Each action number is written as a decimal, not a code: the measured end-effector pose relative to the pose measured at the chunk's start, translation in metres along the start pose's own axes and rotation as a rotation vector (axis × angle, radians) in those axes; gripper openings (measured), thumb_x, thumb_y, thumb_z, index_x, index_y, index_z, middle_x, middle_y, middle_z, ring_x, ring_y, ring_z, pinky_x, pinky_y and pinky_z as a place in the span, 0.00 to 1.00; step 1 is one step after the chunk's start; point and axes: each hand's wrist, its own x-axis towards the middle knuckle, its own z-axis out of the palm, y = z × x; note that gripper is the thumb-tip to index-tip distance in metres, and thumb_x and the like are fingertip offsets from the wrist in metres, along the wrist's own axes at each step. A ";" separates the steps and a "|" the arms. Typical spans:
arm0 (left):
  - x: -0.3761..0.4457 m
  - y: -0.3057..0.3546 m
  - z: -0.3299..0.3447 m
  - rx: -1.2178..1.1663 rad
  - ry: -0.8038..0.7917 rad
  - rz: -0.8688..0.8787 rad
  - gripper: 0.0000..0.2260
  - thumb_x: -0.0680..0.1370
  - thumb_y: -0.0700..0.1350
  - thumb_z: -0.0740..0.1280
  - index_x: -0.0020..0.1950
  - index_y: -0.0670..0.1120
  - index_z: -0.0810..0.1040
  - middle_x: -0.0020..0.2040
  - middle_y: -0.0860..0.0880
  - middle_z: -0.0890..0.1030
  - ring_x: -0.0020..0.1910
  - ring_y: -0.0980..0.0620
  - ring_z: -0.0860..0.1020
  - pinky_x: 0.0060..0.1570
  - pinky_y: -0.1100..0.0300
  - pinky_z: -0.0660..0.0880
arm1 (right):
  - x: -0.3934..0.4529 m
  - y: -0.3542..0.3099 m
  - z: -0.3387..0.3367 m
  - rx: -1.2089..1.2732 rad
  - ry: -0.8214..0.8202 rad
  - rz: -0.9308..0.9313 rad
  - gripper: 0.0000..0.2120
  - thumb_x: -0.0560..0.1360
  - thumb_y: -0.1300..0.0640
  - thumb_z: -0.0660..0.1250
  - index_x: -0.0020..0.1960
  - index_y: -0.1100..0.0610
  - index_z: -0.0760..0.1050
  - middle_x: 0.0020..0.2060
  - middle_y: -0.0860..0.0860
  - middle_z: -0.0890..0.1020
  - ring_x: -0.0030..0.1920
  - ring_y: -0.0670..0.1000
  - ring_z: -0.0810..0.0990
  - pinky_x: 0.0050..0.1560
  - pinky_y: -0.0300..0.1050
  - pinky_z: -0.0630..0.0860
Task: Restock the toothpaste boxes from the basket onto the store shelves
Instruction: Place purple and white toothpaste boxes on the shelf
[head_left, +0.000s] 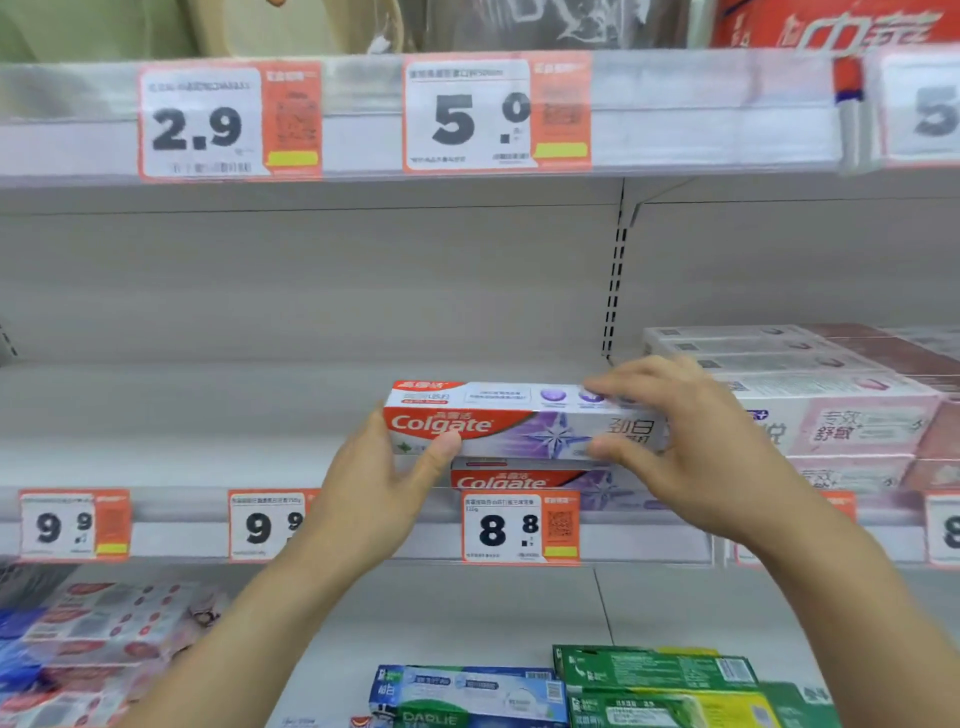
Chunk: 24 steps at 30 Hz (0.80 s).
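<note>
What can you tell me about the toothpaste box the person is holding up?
The top Colgate box is a long cardboard carton, white with a red logo end and a purple star design. It lies level, lengthwise along the middle shelf, stacked on another Colgate box. The left hand grips its left end; the right hand pinches its right end.

White metal store shelving (311, 291) with a slotted upright (615, 270), evenly lit.

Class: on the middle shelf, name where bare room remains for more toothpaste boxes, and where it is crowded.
Bare shelf runs left of the Colgate box held by the left hand and right hand, above the two 9.9 price tags. Crowded: right of the boxes, where the pink-and-white stack sits, and under the held box, where another Colgate box lies.
</note>
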 end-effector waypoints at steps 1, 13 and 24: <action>0.001 0.002 0.004 0.092 -0.031 0.030 0.14 0.77 0.59 0.65 0.61 0.59 0.72 0.55 0.62 0.77 0.62 0.55 0.75 0.57 0.63 0.69 | 0.000 0.002 0.004 -0.062 -0.019 -0.012 0.22 0.72 0.51 0.76 0.65 0.50 0.78 0.60 0.46 0.78 0.63 0.45 0.69 0.65 0.29 0.60; 0.007 0.008 0.027 0.124 -0.181 -0.023 0.19 0.82 0.48 0.65 0.71 0.57 0.64 0.57 0.62 0.78 0.53 0.62 0.77 0.46 0.72 0.70 | -0.001 -0.002 0.017 -0.266 -0.101 0.042 0.36 0.71 0.51 0.77 0.75 0.47 0.66 0.70 0.44 0.71 0.71 0.48 0.66 0.79 0.51 0.46; 0.002 -0.007 0.048 0.040 -0.027 -0.051 0.08 0.82 0.45 0.65 0.59 0.55 0.71 0.47 0.61 0.78 0.45 0.64 0.79 0.38 0.76 0.74 | 0.002 -0.001 0.013 -0.336 -0.096 0.043 0.35 0.70 0.46 0.77 0.74 0.45 0.68 0.65 0.43 0.74 0.63 0.50 0.68 0.64 0.45 0.62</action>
